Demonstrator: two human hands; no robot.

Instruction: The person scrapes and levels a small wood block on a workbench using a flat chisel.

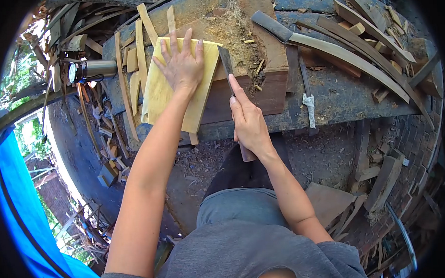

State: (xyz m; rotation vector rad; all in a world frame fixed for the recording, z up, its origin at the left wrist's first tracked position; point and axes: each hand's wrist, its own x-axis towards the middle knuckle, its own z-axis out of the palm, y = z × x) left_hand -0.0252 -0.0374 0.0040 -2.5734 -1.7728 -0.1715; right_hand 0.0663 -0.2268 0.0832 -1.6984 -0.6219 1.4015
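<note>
A pale yellow wooden board [155, 95] lies on a thick brown wood block [274, 90] at the bench's front. My left hand [184, 67] rests on it, palm down with fingers spread. My right hand [249, 121] is wrapped round the handle of a long flat metal tool [225, 60], its index finger stretched along the tool. The blade runs beside the board's upper right edge; whether it touches the board is too small to tell. The handle's wooden end sticks out below my hand. Sawdust and chips [233, 31] cover the block's top.
A mallet-like tool with a long curved pale handle [347, 54] lies at the right, near curved wood strips [371, 33]. A rod with a white wrapping [308, 109] sits right of the block. A metal flask-like cylinder [100, 69] and thin slats [141, 53] are at the left.
</note>
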